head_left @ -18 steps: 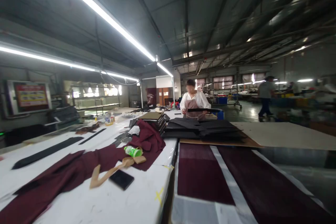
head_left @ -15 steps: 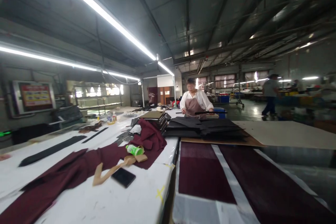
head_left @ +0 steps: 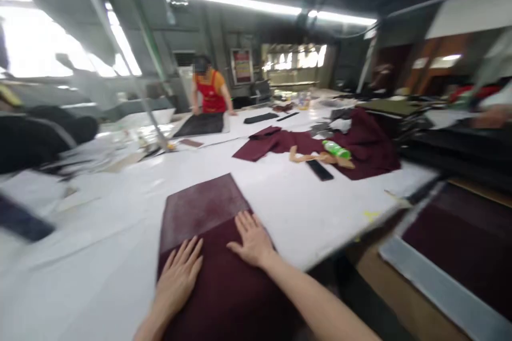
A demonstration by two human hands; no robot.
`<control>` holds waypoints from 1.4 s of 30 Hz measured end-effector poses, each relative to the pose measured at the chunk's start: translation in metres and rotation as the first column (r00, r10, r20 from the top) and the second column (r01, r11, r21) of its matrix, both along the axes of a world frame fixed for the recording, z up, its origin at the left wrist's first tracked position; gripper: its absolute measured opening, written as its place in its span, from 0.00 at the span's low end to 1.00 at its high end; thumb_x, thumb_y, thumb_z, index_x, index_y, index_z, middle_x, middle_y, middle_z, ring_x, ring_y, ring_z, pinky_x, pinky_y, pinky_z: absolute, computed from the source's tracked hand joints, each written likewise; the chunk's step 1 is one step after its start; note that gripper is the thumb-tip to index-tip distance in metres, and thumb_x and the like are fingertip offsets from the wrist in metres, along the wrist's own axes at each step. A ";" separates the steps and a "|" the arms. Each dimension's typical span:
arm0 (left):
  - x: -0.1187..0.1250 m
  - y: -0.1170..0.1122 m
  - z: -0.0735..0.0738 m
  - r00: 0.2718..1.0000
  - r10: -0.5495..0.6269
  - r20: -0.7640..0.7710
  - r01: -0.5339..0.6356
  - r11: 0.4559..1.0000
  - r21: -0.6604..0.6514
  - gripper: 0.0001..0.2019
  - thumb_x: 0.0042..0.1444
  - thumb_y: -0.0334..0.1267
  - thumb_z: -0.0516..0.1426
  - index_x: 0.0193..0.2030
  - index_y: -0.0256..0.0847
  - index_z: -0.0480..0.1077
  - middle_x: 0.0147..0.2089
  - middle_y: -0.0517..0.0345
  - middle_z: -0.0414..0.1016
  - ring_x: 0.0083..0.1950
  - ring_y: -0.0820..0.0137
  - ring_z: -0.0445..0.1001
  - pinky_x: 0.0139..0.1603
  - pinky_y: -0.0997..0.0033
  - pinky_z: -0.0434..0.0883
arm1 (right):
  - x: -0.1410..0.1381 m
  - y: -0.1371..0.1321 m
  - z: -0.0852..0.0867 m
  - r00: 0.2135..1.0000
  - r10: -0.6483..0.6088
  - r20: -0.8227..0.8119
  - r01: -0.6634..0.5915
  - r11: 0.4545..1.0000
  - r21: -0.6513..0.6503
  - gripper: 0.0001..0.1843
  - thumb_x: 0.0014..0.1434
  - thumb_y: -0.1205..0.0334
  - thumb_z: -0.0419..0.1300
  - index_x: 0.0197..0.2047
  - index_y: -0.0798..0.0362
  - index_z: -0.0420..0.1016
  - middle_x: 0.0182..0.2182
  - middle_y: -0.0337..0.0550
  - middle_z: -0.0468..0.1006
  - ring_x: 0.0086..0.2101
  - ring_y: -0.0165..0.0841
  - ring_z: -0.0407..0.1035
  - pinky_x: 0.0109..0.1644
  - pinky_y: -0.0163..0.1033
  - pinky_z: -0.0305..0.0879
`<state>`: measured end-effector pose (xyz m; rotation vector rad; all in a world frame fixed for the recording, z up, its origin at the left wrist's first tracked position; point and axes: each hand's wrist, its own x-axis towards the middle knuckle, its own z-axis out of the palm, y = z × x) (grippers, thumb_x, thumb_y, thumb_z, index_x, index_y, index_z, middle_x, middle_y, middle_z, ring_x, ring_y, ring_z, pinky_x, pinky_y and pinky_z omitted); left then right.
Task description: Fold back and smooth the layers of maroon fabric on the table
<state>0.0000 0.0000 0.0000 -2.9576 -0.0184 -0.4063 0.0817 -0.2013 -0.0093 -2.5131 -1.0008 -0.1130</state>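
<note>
A stack of dark maroon fabric panels [head_left: 200,208] lies on the white table [head_left: 304,208] right in front of me. My left hand [head_left: 178,277] rests flat on the near panel, fingers spread. My right hand [head_left: 253,238] lies flat beside it on the same cloth, fingers stretched out near the edge of the upper panel. Neither hand holds anything.
Loose maroon cloth [head_left: 360,144], a green bottle [head_left: 336,149], a tan strap [head_left: 316,158] and a black phone [head_left: 320,170] lie farther right on the table. A person in a red apron [head_left: 210,94] works at the far end. More maroon fabric [head_left: 460,229] covers the lower table on the right.
The view has swung left and down from the hall to the table. My two hands and the maroon panels have come into sight; the bottle and phone now sit at the right.
</note>
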 end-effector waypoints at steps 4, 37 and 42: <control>-0.045 0.039 -0.011 0.992 0.072 -0.106 -0.078 0.996 -0.053 0.23 0.67 0.44 0.42 0.68 0.51 0.50 0.71 0.62 0.50 0.71 0.64 0.48 0.68 0.53 0.54 | 0.007 0.017 -0.012 0.980 0.067 0.187 -0.061 0.997 -0.039 0.39 0.66 0.39 0.41 0.69 0.58 0.46 0.68 0.47 0.42 0.67 0.39 0.35 0.70 0.50 0.33; -0.036 0.042 0.002 0.971 0.090 0.222 -0.059 0.988 -0.145 0.30 0.62 0.42 0.54 0.68 0.38 0.51 0.67 0.50 0.58 0.69 0.59 0.52 0.71 0.49 0.35 | 0.021 0.084 0.017 0.960 0.246 0.138 -0.260 0.961 0.095 0.05 0.59 0.71 0.55 0.32 0.53 0.65 0.33 0.42 0.69 0.40 0.38 0.61 0.53 0.49 0.51; -0.040 0.031 0.010 0.911 0.020 0.413 0.091 0.965 -0.247 0.12 0.63 0.34 0.53 0.52 0.41 0.69 0.57 0.56 0.72 0.61 0.64 0.66 0.72 0.53 0.41 | -0.007 0.062 0.015 0.888 0.336 0.314 -0.364 0.931 0.032 0.12 0.61 0.75 0.46 0.34 0.54 0.67 0.33 0.44 0.69 0.38 0.37 0.60 0.53 0.48 0.53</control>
